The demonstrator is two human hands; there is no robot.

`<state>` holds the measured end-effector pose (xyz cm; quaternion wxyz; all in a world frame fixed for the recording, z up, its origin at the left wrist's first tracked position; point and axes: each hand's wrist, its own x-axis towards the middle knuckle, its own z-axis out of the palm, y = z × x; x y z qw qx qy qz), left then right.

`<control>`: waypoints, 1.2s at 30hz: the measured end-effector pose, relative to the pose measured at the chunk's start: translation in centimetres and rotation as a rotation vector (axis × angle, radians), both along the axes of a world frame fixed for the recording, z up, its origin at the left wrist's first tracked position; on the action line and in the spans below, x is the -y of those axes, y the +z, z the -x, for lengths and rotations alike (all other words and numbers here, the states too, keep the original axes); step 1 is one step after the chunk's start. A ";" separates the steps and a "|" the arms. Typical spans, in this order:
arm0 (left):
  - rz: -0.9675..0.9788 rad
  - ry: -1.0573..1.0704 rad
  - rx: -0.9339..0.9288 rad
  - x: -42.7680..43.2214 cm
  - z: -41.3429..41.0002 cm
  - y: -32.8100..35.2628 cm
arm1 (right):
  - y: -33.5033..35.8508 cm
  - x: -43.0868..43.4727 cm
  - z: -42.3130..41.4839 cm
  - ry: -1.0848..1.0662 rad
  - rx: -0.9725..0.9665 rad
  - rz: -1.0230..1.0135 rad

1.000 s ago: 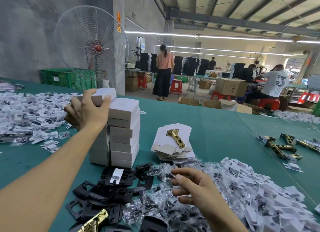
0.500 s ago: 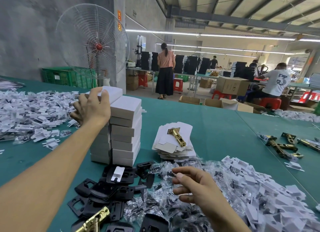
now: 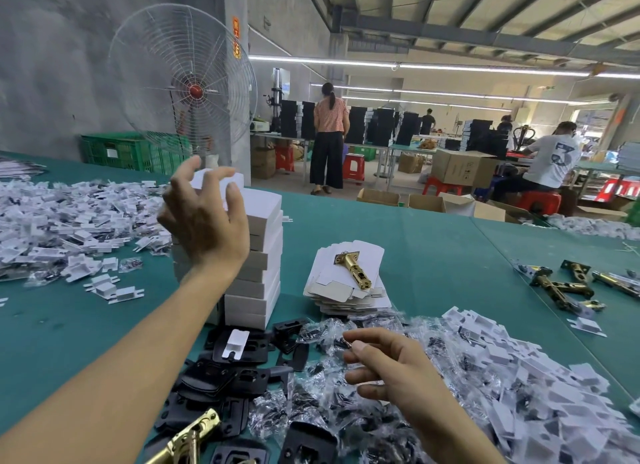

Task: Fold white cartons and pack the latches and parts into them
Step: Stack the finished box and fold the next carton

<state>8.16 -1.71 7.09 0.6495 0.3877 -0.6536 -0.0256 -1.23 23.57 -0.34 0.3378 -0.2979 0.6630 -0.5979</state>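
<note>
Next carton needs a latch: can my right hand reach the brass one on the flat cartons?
Probably yes: the latch lies bare atop the flat cartons, just beyond the right hand, with only low bags between.

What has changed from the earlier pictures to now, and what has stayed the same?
The left hand let go of the top carton on the stack of cartons; its fingers, before curled on it, now spread and lift off. The right hand stayed hovering over the bagged parts, holding nothing.
</note>
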 end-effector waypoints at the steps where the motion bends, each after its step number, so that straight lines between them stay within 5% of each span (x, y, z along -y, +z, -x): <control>1: 0.039 -0.009 -0.013 -0.6 0.3 -0.2 | 0.0 0.0 0.0 0.001 -0.002 0.002; 7: 0.133 -0.319 0.013 -6.2 2.1 -3.1 | 0.8 -0.6 -0.1 -0.009 -0.045 0.022; 11: -0.123 -0.560 0.430 -7.7 3.7 -5.7 | 2.2 -0.6 0.6 0.040 -0.209 -0.114; 15: -0.424 -0.579 0.741 -7.0 5.5 -7.4 | 3.7 3.6 4.4 0.036 -0.584 -0.339; 21: -0.286 -0.544 1.039 -5.4 8.5 -8.4 | 1.7 12.3 10.6 0.031 -1.004 -0.573; 27: -0.255 -0.536 1.054 -4.3 9.4 -10.0 | -1.0 13.7 12.5 -0.068 -1.262 -0.654; 36: -0.061 -0.386 1.190 -4.8 9.6 -8.7 | -0.4 11.5 13.3 -0.537 -0.723 -0.202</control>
